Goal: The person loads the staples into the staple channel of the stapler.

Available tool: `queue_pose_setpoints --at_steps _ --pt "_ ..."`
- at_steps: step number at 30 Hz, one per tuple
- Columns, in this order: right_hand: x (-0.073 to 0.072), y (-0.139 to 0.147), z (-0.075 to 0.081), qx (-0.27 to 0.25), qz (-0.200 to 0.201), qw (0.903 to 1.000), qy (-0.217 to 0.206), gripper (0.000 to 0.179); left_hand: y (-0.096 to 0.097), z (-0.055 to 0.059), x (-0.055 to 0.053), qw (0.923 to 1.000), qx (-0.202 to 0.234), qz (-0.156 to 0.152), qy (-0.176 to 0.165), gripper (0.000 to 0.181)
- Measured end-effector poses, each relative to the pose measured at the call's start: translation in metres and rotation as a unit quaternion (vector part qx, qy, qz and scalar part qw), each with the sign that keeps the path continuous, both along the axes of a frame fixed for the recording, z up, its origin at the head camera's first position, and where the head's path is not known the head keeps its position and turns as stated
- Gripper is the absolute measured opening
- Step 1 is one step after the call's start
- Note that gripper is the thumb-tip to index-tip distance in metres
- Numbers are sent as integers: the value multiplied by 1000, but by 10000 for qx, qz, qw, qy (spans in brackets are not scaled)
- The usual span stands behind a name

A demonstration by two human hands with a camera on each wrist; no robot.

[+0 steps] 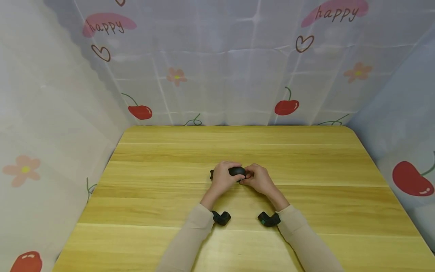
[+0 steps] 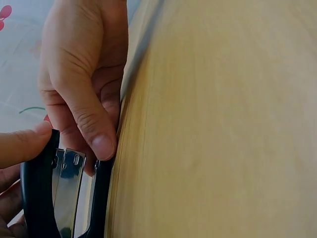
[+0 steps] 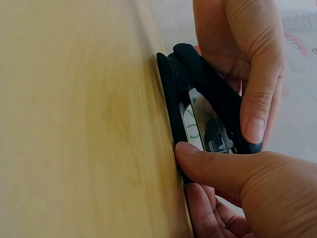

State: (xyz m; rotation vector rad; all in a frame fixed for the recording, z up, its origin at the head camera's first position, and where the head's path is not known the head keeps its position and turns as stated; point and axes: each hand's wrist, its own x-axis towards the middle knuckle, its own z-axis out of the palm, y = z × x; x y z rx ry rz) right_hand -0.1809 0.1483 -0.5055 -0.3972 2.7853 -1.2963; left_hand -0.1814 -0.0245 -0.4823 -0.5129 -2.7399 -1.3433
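A black stapler (image 1: 238, 171) stands on the wooden table (image 1: 244, 147), its top arm spread from its base with the shiny metal magazine between them. My left hand (image 1: 223, 177) grips the upper arm; in the right wrist view its thumb lies along the side near the front end. At the same end, my right hand (image 1: 259, 180) pinches the tip of the base between thumb and fingers, as the left wrist view also shows. The fingertips behind the stapler are partly hidden. Staples cannot be made out.
Bare wood surrounds both hands. A curtain (image 1: 217, 87) printed with cherries and flowers hangs behind the table's far edge, with similar cloth at both sides. Black devices, one at the left wrist (image 1: 221, 218) and one at the right (image 1: 269, 219), jut inward over the table.
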Motion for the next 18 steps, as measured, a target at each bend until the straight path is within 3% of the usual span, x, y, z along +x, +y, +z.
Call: queue_pose_setpoints --at_steps 15,18 --pt "-1 0 2 68 85 9999 60 28 1 -1 -1 10000 -20 8 -56 36" --pt "-1 2 3 103 151 9998 -2 30 -2 -2 -1 9994 281 -45 -194 43"
